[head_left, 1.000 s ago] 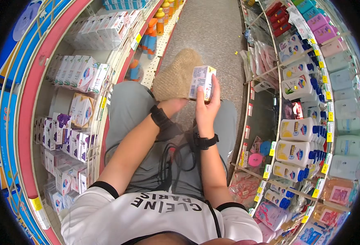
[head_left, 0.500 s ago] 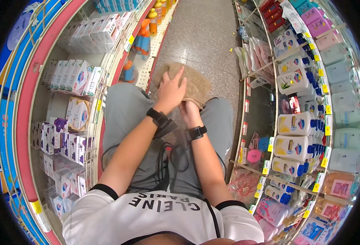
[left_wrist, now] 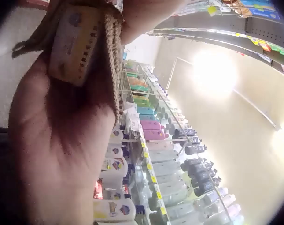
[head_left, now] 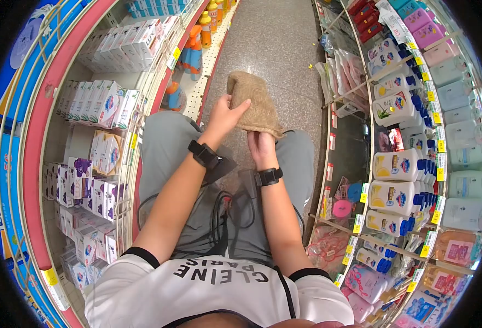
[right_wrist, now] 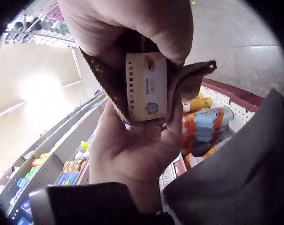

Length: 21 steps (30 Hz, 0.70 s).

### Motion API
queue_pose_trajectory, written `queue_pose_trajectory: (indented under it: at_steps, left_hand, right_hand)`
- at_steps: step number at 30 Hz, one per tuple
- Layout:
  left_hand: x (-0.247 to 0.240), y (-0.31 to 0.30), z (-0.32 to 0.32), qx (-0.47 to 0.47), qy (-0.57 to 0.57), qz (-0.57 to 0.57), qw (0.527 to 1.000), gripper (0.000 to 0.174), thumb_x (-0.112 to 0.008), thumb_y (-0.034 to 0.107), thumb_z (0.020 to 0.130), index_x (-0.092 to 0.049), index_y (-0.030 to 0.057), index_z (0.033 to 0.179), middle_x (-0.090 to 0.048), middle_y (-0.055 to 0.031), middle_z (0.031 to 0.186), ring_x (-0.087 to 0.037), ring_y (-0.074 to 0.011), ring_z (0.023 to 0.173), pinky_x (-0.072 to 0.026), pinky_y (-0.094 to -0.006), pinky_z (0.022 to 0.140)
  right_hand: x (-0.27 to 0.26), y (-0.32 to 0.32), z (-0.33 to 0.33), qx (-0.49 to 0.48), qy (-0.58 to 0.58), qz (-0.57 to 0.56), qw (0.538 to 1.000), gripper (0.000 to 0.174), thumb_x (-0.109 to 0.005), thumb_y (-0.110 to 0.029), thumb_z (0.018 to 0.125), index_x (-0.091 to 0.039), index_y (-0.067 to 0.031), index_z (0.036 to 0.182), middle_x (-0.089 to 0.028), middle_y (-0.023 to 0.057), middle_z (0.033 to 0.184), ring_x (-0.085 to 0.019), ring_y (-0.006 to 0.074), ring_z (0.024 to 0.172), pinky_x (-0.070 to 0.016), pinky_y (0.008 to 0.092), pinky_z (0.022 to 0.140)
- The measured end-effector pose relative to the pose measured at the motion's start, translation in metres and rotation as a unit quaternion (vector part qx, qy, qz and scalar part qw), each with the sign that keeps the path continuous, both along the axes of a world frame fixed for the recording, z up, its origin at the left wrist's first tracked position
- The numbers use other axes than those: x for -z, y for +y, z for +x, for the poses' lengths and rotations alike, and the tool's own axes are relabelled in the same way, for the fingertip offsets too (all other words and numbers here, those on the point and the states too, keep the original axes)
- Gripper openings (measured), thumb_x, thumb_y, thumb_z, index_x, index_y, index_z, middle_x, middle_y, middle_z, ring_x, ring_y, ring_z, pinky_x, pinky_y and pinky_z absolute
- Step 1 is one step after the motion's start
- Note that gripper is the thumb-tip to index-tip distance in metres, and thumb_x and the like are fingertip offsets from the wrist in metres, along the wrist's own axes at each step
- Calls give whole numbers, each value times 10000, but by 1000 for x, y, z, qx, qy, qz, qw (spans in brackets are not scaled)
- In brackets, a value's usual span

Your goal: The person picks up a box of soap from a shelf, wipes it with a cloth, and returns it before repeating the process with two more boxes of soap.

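Observation:
My left hand (head_left: 223, 116) grips the side of a brown cloth bag (head_left: 258, 98), its thumb lying over the fabric. At the bag's near end is my right hand (head_left: 261, 146), palm up, its fingers hidden by the cloth. Both wrist views look into the mouth of the bag (right_wrist: 106, 77), which gapes toward me. Inside sits a small white and yellow soap box (right_wrist: 146, 86) with printed characters on its end. That soap box (left_wrist: 76, 44) lies between the bag's walls in the left wrist view; the head view hides it. Both hands frame the mouth.
Soap boxes (head_left: 107, 152) fill the left shelf, with orange and blue spray bottles (head_left: 192, 54) farther along. Pump bottles (head_left: 391, 197) crowd the right shelf. My knees (head_left: 170, 136) stand on either side of the hands, over the speckled aisle floor (head_left: 274, 49).
A second ago the right hand held the soap box above the bag; it has since gone into the bag. The left hand has shifted from spread fingers on top to gripping the bag's side.

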State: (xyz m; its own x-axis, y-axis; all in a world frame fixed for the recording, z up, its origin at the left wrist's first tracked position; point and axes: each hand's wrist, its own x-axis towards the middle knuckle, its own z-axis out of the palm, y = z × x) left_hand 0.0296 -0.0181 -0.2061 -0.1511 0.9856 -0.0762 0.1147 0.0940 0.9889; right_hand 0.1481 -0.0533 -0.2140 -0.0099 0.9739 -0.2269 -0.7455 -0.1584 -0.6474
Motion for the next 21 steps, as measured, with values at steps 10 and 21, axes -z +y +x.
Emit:
queue_pose_trajectory:
  at_steps: [10, 21]
  left_hand:
    - [-53, -17, 2, -3, -187, -24, 982, 565, -703, 238, 788, -442, -107, 1152, -617, -150, 980, -613, -171, 876, -488, -264, 734]
    - [-71, -26, 1, 31, -274, -51, 960, 532, -669, 231, 786, -440, -36, 1186, -581, -133, 1015, -583, -171, 920, -450, -279, 788]
  right_hand:
    - [5, 0, 3, -37, -145, -19, 989, 473, -462, -371, 933, -377, -124, 1327, -407, 22, 1360, -360, 180, 1263, -310, 391, 1031]
    - [10, 4, 21, -71, 47, -82, 993, 496, -425, -461, 911, -437, -126, 1277, -487, 85, 1289, -494, 276, 1153, -450, 466, 914]
